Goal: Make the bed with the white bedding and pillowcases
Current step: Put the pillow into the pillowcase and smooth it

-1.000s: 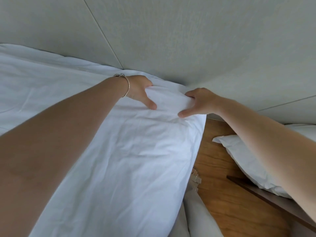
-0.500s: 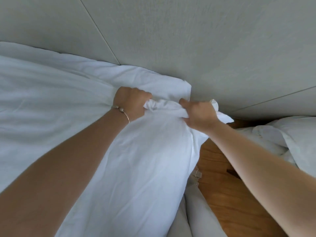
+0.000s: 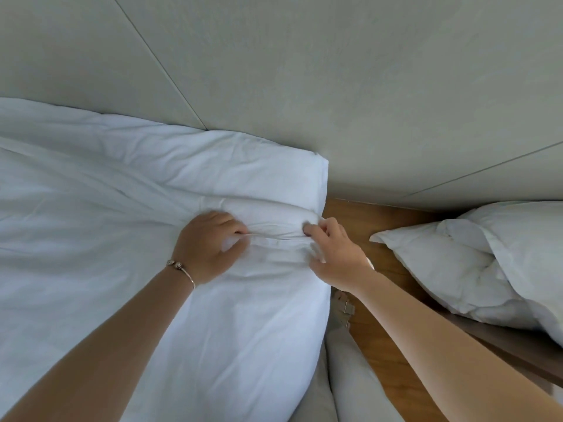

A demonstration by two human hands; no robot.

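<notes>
Head view: the white bedding (image 3: 128, 208) covers the bed, out to 9 o'clock. At 3 o'clock a pillow (image 3: 487, 263) waits, well apart. Both hands pinch one fold near the corner, left hand (image 3: 207, 245), right hand (image 3: 332, 254). Pulling unevenly might drag the cover crooked or bunch it.

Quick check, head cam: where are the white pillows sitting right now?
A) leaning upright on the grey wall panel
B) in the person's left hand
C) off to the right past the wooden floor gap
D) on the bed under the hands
C: the rumpled white pillows lie right of the strip of wooden floor, apart from the white duvet that the left hand and right hand pinch.
</notes>
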